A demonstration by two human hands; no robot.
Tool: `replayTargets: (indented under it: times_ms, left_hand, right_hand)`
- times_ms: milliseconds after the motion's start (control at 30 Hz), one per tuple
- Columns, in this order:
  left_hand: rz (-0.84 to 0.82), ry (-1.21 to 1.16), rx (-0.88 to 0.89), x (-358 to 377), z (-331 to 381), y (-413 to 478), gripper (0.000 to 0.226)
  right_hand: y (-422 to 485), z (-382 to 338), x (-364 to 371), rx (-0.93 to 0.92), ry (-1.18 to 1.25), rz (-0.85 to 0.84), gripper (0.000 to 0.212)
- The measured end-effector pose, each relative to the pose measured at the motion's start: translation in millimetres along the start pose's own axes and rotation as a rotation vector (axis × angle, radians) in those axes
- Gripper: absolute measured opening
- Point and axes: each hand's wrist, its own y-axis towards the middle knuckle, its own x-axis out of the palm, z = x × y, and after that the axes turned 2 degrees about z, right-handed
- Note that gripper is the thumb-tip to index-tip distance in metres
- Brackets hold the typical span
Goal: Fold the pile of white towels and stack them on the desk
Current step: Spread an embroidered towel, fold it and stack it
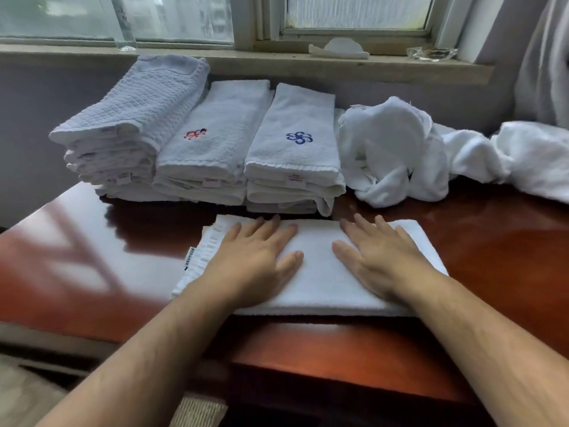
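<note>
A folded white towel (pixel 317 272) lies flat near the front edge of the red-brown desk (pixel 92 257). My left hand (pixel 258 257) presses on its left half with straight fingers. My right hand (pixel 378 257) lies flat on its right half. Behind it stand three stacks of folded white towels: a waffle-weave stack (pixel 129 124) at the left, a stack with a red emblem (pixel 212 143) in the middle, and a stack with a blue emblem (pixel 295 149) to the right. A crumpled pile of unfolded white towels (pixel 397 149) sits at the right and trails off to the frame's edge.
A window sill (pixel 246 60) runs behind the desk, with a clear glass (pixel 124 26) at the left, a white tissue holder (pixel 341 47) in the middle and a glass dish (pixel 431 53) at the right. A grey curtain (pixel 542 72) hangs at the far right.
</note>
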Motion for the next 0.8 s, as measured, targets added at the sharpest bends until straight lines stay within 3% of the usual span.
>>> replayTargets:
  times_ms: [233, 400, 500, 633, 667, 733, 800]
  left_hand:
    - [0.004, -0.003, 0.002, -0.6, 2.9, -3.6, 0.087]
    - [-0.006, -0.021, 0.008, -0.7, 3.5, -5.4, 0.089]
    - [-0.016, -0.014, 0.025, -1.5, 3.8, -6.4, 0.088]
    - [-0.008, 0.014, 0.088, -5.2, 3.3, -9.8, 0.067]
    - [0.028, -0.004, 0.116, -8.1, 4.3, -12.3, 0.062]
    - [0.141, -0.170, 0.202, -14.4, 7.0, -21.4, 0.054]
    - [0.159, -0.427, 0.288, -20.3, 12.7, -36.7, 0.066]
  right_hand:
    - [-3.4, 35.6, -15.0, 0.305, 0.127, 0.015, 0.076]
    - [-27.1, 47.4, -23.7, 0.495, 0.590, 0.390, 0.072]
    - [-39.4, 55.8, -36.6, 0.620, 0.643, 0.293, 0.077]
    - [-57.2, 55.1, -42.9, 0.534, 1.098, 0.076, 0.047]
    - [-61.4, 50.9, -44.3, 0.494, 1.241, 0.080, 0.047]
    - [-66.2, 39.2, -50.3, 0.396, 1.478, 0.162, 0.068]
    - [-67.2, 20.5, -62.5, 0.261, 1.595, 0.263, 0.072]
